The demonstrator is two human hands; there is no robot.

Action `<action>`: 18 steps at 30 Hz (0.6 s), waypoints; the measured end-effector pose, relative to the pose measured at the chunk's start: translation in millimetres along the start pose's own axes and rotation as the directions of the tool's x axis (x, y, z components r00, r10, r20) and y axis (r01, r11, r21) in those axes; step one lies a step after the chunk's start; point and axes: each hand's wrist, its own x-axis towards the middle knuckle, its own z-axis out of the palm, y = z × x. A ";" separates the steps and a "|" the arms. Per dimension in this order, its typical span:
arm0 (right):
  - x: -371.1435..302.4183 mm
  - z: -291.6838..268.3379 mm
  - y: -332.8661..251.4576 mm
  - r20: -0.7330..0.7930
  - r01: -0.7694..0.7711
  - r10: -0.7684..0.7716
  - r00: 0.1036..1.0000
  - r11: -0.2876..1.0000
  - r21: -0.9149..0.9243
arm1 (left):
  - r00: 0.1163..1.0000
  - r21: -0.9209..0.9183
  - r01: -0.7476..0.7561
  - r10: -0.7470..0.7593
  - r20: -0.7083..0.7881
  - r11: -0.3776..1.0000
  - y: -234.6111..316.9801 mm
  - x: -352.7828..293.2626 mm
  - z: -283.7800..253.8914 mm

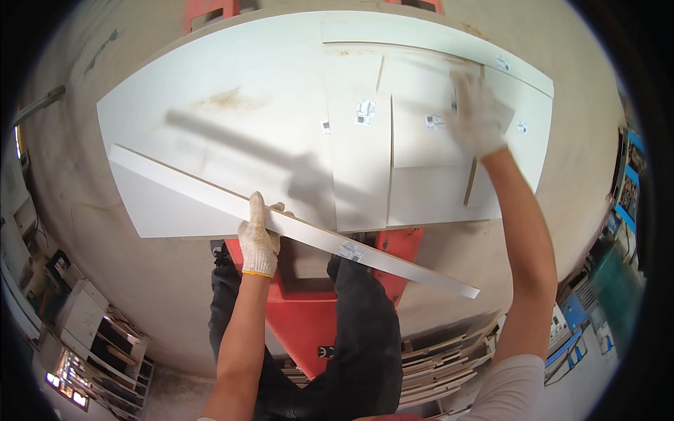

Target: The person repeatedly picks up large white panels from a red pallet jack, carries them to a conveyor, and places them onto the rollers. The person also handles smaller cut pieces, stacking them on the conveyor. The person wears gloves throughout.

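My left hand, in a pale knit work glove, is closed around a long narrow white board. The strip slants from upper left down to the right, held above the near edge of a large white panel. A label sticks to its right part. My right hand, also gloved, is over flat white boards on the panel's right side, smeared by motion. Its fingers are too blurred to read. Below it lie a rectangular board and a taller labelled board.
A long white strip lies along the panel's far edge. The panel rests over a red pallet truck in front of my legs. Stacked boards stand low at right, a shelving rack at lower left, and blue-green equipment at far right.
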 end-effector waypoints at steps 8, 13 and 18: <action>185.4 69.4 3.7 0.350 0.055 0.031 0.936 0.971 -0.233 | 0.999 -0.099 -0.012 0.008 -0.041 0.995 -35.9 36.1 -5.0; 189.3 53.1 -29.4 0.407 0.064 0.099 0.908 0.927 -0.369 | 0.997 0.008 0.072 -0.073 0.029 0.997 -59.0 48.4 -7.6; 170.0 -8.7 -103.7 0.266 0.268 -0.218 0.939 0.948 -0.169 | 0.975 0.209 -0.150 0.109 0.195 0.966 -56.8 46.6 0.5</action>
